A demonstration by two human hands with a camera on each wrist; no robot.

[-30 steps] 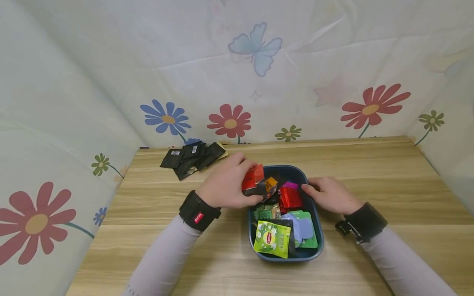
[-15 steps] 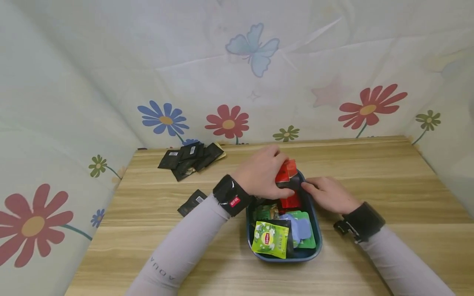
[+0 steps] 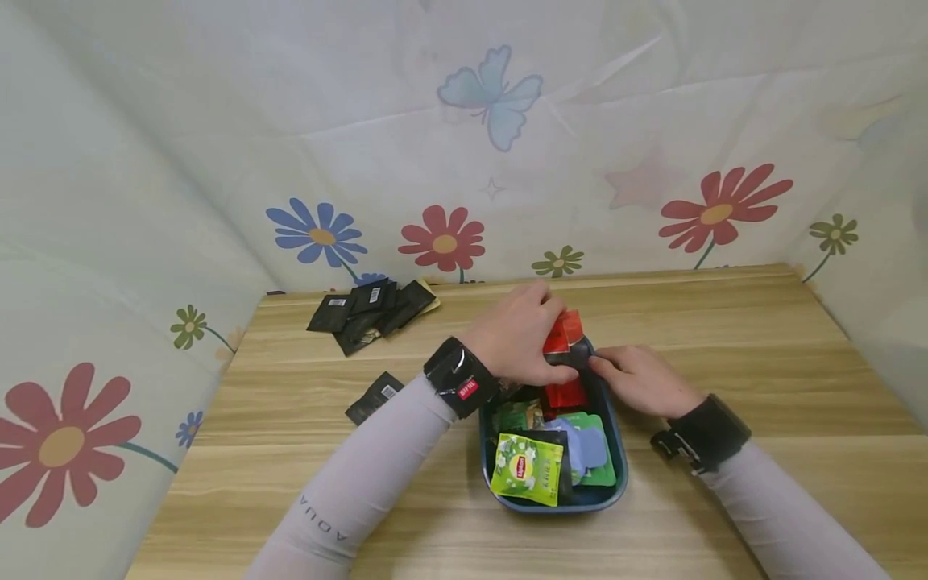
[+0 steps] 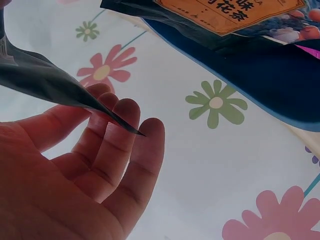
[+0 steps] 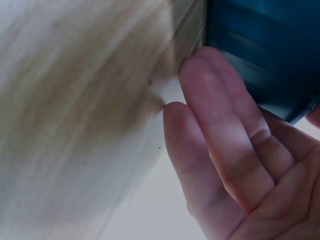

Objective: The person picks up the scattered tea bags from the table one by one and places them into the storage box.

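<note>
My left hand point(image 3: 518, 334) is over the far part of a dark blue plastic basket point(image 3: 619, 475). Between its thumb and fingers it pinches a red and dark tea sachet point(image 3: 564, 332). Only a dark face of this sachet point(image 4: 45, 75) shows in the left wrist view. Other tea sachets fill the basket, among them a green Lipton one point(image 3: 527, 470), a red foil one point(image 3: 565, 395) and blue and green ones. My right hand point(image 3: 648, 380) grips the basket's right side, thumb at the rim, fingers along the outer wall point(image 5: 265, 50).
Several black sachets point(image 3: 370, 310) lie in a pile at the back left of the wooden table point(image 3: 696, 322). A single black sachet point(image 3: 374, 397) lies by my left forearm. A flower-printed cloth point(image 3: 507, 193) hangs behind the table and at its sides.
My left hand has moved right over the basket with the sachet, then nearly stopped. The black sachet beside the left forearm has come into view. My right hand stays at the basket.
</note>
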